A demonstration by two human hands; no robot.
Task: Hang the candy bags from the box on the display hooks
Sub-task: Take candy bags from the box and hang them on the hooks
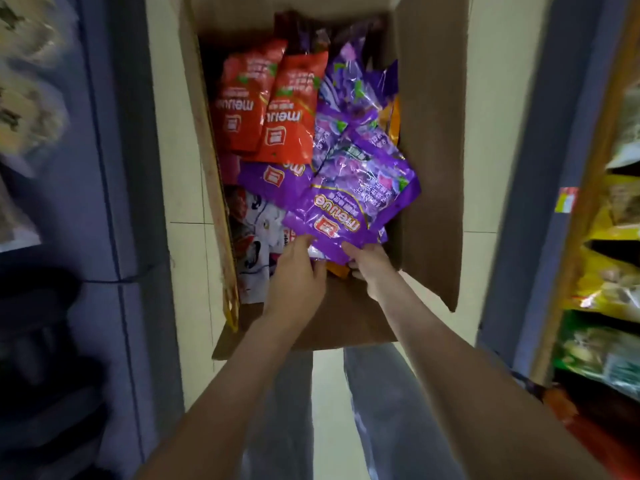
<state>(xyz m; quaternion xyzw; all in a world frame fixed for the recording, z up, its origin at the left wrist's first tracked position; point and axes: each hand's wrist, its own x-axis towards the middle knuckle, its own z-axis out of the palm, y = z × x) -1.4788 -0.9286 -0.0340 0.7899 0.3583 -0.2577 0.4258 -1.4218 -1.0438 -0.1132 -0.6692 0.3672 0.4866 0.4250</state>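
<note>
Left shelving (38, 109): blurred; pale packets up top, dark shapes lower down, well apart from the box.
Cardboard box (429, 168): open on the tiled floor (166, 133) between two runs of shelves, flaps spread, holding a loose heap of bags.
Red candy bags (266, 112): two, overlapping, in the far-left part of the box, print upside down to the camera.
White bag (256, 226): flat by the near-left wall of the box, partly under purple ones.
Left hand (298, 271): inside the box at the near edge of the topmost bag; thumb above, fingers tucked beneath, pinching that edge.
Purple candy bags (346, 84): piled along the right half of the box.
Top purple candy bag (356, 206): lying on that pile, logo end toward the person, near edge held by both hands.
Right hand (370, 268): just beside the left; thumb on the bag's face, fingers curled under, pinching the same edge.
Orange packet (337, 270): only a corner, showing beneath the held bag between the hands.
Right shelving (609, 271): yellow and green packets, blurred.
Display hooks: none visible.
Step in hand: apparently picking one bag out; not yet clear of the box.
Next move: calls for lifting it free without dragging its neighbours, finding the hang hole at the held end, then turning toward a hook.
</note>
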